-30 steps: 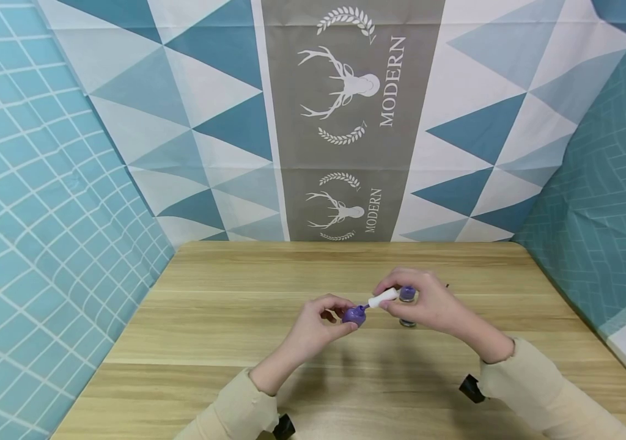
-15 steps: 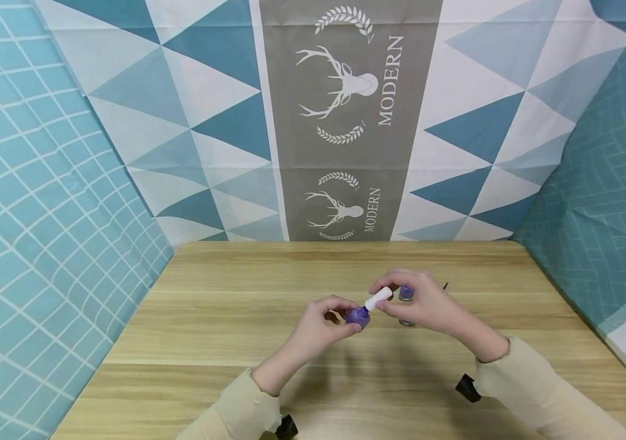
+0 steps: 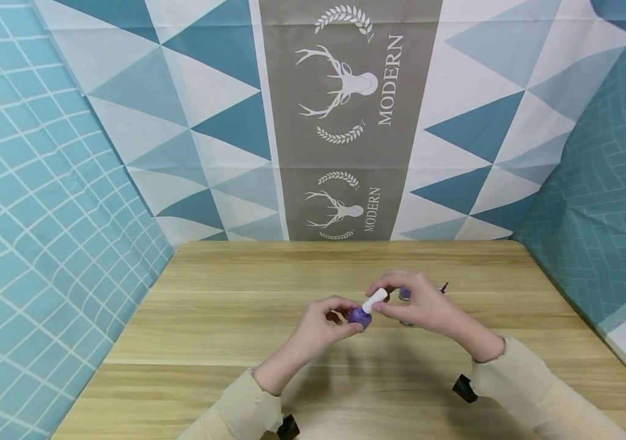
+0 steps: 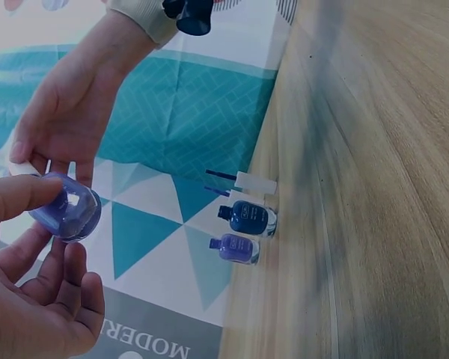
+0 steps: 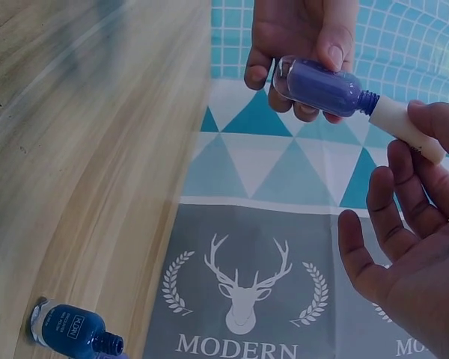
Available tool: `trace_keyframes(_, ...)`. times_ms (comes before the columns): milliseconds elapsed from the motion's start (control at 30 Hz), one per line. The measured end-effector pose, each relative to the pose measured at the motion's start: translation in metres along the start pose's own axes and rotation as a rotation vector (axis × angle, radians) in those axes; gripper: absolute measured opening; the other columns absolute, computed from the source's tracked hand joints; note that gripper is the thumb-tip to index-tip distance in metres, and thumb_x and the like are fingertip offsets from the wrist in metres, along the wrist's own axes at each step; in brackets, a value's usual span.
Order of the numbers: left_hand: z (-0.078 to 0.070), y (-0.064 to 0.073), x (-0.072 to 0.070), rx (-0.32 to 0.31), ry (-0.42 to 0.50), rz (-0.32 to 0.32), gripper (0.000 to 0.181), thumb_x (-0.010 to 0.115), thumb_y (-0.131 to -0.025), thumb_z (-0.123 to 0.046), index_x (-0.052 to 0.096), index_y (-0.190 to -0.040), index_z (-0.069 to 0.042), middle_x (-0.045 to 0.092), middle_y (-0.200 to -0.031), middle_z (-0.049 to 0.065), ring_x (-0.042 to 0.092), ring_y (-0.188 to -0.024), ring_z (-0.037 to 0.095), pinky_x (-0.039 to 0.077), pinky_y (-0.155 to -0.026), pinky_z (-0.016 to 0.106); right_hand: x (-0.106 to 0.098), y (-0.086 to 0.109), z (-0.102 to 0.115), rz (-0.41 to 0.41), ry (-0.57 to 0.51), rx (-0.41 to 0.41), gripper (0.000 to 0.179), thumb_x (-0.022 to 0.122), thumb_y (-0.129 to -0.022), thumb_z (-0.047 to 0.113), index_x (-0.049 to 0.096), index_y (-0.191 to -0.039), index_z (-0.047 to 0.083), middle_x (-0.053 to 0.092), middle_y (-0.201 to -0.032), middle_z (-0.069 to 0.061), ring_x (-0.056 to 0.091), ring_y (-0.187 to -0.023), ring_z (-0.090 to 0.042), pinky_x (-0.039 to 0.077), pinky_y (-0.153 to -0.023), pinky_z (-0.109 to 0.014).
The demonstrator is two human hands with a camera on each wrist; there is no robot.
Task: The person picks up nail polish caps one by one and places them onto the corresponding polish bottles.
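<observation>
My left hand [image 3: 321, 321] holds a purple nail polish bottle [image 3: 359, 318] above the table, thumb on one side and fingers on the other. Between thumb and fingers my right hand [image 3: 423, 300] pinches a white brush cap [image 3: 375, 300]. The cap is tilted, its open end at the bottle's neck, and its brush is out of sight inside. In the right wrist view some threads show between the bottle [image 5: 318, 88] and the cap [image 5: 408, 129]. From the left wrist, the bottle [image 4: 73, 209] is seen base-on, and the cap is mostly hidden behind it.
On the wooden table [image 3: 225, 342], beyond my right hand, stand an uncapped dark blue polish bottle [image 4: 251, 218] and a smaller uncapped purple one [image 4: 237, 248]. Beside them are two white brush caps with dark brushes, the nearer cap [image 4: 256, 182] partly covering the other. Patterned cloth [image 3: 346, 122] hangs behind.
My right hand has moved left and slid the brush into the purple bottle, bringing the cap down to its neck. My left hand has shifted slightly right with the bottle.
</observation>
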State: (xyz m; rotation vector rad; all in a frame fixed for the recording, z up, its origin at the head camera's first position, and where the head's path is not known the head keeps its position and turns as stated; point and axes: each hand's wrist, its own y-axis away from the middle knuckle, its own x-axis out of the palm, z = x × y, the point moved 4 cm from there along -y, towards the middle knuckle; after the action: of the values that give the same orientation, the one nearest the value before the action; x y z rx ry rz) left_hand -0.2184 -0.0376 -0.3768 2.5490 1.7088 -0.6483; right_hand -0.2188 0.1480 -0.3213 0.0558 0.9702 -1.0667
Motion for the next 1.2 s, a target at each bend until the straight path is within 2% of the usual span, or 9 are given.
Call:
trace_keyframes(133,0.001,0.000,0.001,-0.010,0.007,0.005,0.027,0.076,-0.078,-0.019,0.071,-0.103,-0.013,0.069,-0.096,-0.002,0.058,-0.084,0.012,0.048,-0.074,0.029,0.001,-0.001,0.000,0.009,0.001,0.016,0.018,0.073,-0.083,0.025,0.067,-0.099,0.029,0.065,-0.092,0.015,0.058,-0.082,-0.005,0.043,-0.065,-0.027)
trace_keyframes(333,0.002,-0.001,0.001,-0.013,0.024,0.012,0.027,0.076,-0.078,-0.018,0.070,-0.104,-0.012,0.069,-0.096,-0.001,0.058,-0.085,0.012,0.048,-0.075,0.031,0.003,-0.003,-0.002,0.028,-0.038,0.007,0.016,0.072,-0.084,0.024,0.068,-0.098,0.026,0.066,-0.092,0.013,0.059,-0.082,-0.006,0.048,-0.067,-0.028)
trace_keyframes(667,0.003,-0.002,0.003,-0.027,0.043,0.015,0.026,0.076,-0.079,-0.018,0.070,-0.104,-0.012,0.070,-0.096,0.001,0.058,-0.086,0.012,0.048,-0.074,0.027,0.005,-0.008,-0.002,0.030,-0.037,0.005,0.016,0.072,-0.083,0.026,0.069,-0.099,0.023,0.066,-0.089,0.013,0.059,-0.080,-0.006,0.048,-0.064,-0.026)
trace_keyframes(933,0.004,-0.004,0.003,-0.047,0.042,-0.013,0.026,0.076,-0.079,-0.019,0.071,-0.103,-0.013,0.069,-0.096,-0.001,0.058,-0.087,0.012,0.048,-0.075,0.027,0.007,-0.012,-0.002,0.012,-0.029,0.031,0.017,0.073,-0.083,0.027,0.070,-0.097,0.020,0.065,-0.087,0.013,0.059,-0.079,-0.006,0.049,-0.068,-0.029)
trace_keyframes(1200,0.005,-0.006,0.004,-0.027,0.043,-0.050,0.028,0.077,-0.078,-0.017,0.070,-0.104,-0.009,0.070,-0.095,0.005,0.059,-0.085,0.012,0.047,-0.071,0.024,0.008,-0.014,-0.006,-0.017,-0.049,0.063,0.012,0.074,-0.082,0.026,0.068,-0.091,0.021,0.061,-0.080,0.011,0.056,-0.074,-0.008,0.047,-0.066,-0.030)
